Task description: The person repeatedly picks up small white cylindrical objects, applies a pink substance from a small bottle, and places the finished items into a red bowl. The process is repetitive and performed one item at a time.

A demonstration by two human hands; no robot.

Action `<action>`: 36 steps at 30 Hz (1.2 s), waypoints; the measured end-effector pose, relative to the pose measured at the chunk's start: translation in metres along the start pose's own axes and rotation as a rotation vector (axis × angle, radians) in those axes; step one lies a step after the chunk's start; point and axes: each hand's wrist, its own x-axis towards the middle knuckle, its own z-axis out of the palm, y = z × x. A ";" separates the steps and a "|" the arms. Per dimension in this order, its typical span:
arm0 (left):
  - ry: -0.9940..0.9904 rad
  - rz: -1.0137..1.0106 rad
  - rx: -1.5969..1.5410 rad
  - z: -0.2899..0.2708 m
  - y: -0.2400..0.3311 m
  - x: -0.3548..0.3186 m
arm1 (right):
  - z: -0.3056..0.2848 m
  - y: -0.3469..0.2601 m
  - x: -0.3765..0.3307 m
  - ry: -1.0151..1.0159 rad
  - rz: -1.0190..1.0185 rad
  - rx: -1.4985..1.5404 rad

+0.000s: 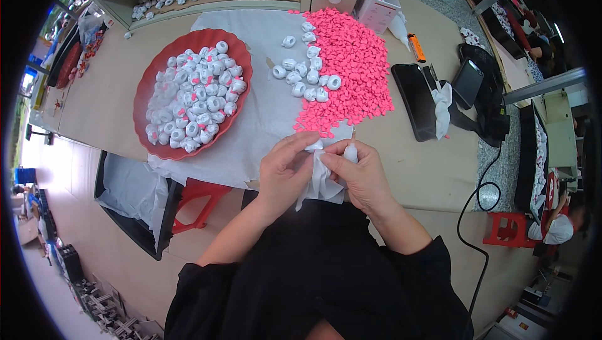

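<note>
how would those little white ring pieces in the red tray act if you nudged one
The white ring pieces look small and rounded, so probably light and apt to roll. Heaped loosely in the red tray, neighbours would likely shift too. They appear soft, not brittle.

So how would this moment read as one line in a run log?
left hand: pinching white cloth | right hand: holding small white bottle, touching cloth | ahead: pink pieces, red tray of white rolls
</note>
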 end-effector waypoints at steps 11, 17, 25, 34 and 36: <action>0.037 0.131 0.240 0.002 -0.003 0.000 | -0.005 -0.005 0.005 0.032 0.130 -0.009; 0.050 0.206 0.371 0.003 -0.001 0.001 | -0.002 -0.002 0.003 0.054 0.081 0.047; 0.058 0.295 0.501 0.004 0.000 0.002 | 0.007 0.004 0.004 0.155 0.021 0.030; 0.103 -0.051 -0.011 0.005 0.002 -0.001 | -0.003 -0.002 0.001 0.108 0.066 0.222; 0.085 -0.104 -0.065 0.004 0.005 0.000 | -0.007 -0.002 0.003 0.058 0.075 0.174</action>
